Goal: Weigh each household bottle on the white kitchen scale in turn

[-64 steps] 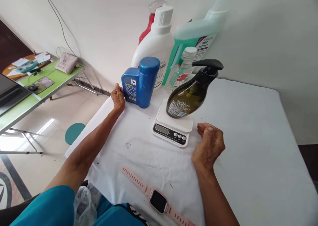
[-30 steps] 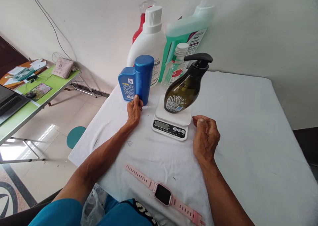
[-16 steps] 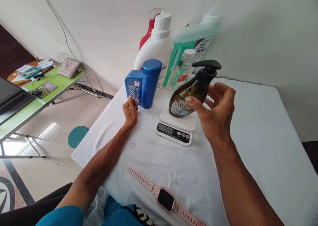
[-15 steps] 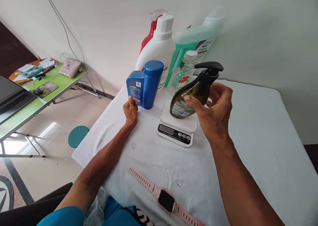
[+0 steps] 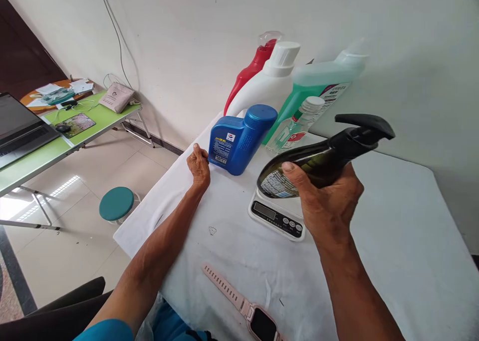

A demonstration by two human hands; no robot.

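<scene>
My right hand [image 5: 331,206] is wrapped round a dark green pump bottle [image 5: 310,164] with a black pump head. The bottle leans to the right over a white kitchen scale [image 5: 277,218] and hides most of its weighing plate. From this angle I cannot tell whether its base touches the plate. My left hand [image 5: 198,167] is closed with the thumb up, at the left side of the table, close beside a blue bottle [image 5: 239,144] with a blue cap. No object shows in it.
Behind stand a white jug [image 5: 262,89], a red bottle [image 5: 249,74], a green detergent bottle [image 5: 299,89] and a clear bottle [image 5: 290,134]. A pink watch [image 5: 228,288] lies at the front. A teal stool [image 5: 117,203] and a green table [image 5: 112,119] with a laptop [image 5: 20,131] are leftward.
My right hand has tipped the pump bottle further to the right and lower toward me. The view has shifted. My left hand stays closed near the blue bottle.
</scene>
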